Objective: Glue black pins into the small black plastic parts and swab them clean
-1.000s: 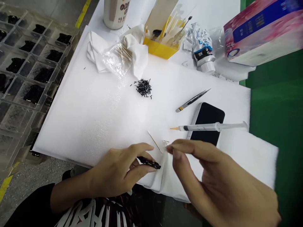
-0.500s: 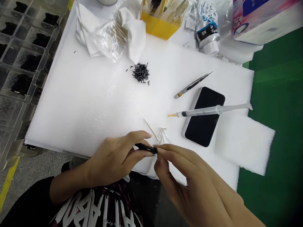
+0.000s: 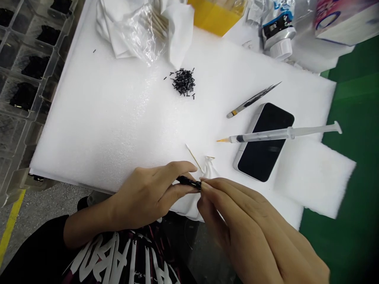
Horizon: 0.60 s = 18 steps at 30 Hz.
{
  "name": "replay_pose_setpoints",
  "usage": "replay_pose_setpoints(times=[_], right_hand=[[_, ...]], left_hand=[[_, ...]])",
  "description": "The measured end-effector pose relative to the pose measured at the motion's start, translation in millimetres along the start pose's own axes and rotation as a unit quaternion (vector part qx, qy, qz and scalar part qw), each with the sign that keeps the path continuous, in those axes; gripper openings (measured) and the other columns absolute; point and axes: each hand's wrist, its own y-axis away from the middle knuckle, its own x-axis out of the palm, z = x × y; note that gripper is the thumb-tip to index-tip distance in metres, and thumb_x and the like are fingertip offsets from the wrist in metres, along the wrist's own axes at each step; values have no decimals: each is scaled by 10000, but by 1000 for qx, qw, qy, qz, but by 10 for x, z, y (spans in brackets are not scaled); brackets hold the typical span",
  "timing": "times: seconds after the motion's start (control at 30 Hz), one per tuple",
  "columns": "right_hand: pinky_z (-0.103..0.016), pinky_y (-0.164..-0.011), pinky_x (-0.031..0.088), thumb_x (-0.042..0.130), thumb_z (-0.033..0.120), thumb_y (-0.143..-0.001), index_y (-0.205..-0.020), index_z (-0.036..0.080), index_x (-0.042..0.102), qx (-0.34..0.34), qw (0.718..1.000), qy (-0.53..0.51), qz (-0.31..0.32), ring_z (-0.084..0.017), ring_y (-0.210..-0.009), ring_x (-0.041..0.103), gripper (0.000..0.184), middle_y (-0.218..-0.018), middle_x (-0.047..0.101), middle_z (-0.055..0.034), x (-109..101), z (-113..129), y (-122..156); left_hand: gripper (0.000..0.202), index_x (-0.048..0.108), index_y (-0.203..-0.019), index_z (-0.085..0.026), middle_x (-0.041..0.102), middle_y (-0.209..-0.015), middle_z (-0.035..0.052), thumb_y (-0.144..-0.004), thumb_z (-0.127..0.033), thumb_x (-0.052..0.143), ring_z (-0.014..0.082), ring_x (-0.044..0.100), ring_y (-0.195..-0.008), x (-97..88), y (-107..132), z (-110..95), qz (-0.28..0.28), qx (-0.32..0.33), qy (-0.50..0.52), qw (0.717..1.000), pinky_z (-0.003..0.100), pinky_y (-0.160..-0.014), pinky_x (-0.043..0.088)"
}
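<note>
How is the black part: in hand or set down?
In hand: the left hand pinches the black part, the right hand at its end.

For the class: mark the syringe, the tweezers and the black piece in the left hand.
Syringe (image 3: 274, 135), head view: on its clear barrel.
Tweezers (image 3: 253, 100), head view: midway along.
Black piece (image 3: 188, 181), head view: its exposed middle.
</note>
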Motion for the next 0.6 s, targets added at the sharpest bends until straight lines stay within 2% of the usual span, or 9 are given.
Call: replay_pose_setpoints(times=[0.1,0.17,0.23,0.37,0.47,0.6], right_hand=[[-451,-976,759,898,-114,-882,-1277,-71,772,-18,1000,11,-22,-353,-1032,888,416,-1134,865,-244,-12,-3,20],[-474,-961,759,910,-111,-868,-1285,-84,771,-32,999,21,-10,-371,-1015,890,440,-1141,867,-259,-41,-6,26],[-502,-947,756,891,-100,-896,-1313,-105,756,-57,998,37,13,-396,-1001,894,439,-1144,868,-276,-80,-10,16],[-514,-964,748,790,-79,-1005,-1340,-126,730,-98,991,64,66,-423,-1048,897,344,-1157,874,-289,-152,-17,-39],[-506,-988,745,733,-63,-1052,-1345,-101,736,-108,989,81,67,-414,-1083,897,296,-1193,878,-279,-176,-26,-68],[-502,-1036,739,665,-38,-1093,-1349,-56,753,-118,987,84,63,-395,-1134,889,272,-1226,884,-252,-156,-48,-45]], left_hand=[[184,752,-1310,-209,938,-1068,39,-1264,-277,587,146,822,-640,-10,-10,-9,8,-1,-4,1000,269,-671,741],[184,760,-1304,-182,936,-1052,39,-1258,-265,603,139,815,-632,-12,-17,-6,4,12,-4,1000,256,-673,731],[176,767,-1291,-167,935,-1038,31,-1252,-254,618,127,808,-622,-9,-22,-1,-4,22,-5,1000,241,-683,730],[171,761,-1297,-218,945,-1073,15,-1260,-265,601,135,853,-697,-5,-20,-5,-6,17,-14,1000,246,-750,764],[167,756,-1295,-249,947,-1085,13,-1262,-272,594,170,909,-827,-10,-13,-11,-5,14,-23,1000,259,-780,777],[172,768,-1289,-226,944,-1085,38,-1254,-254,602,180,915,-850,-14,-8,-4,-7,18,-26,999,260,-784,776]])
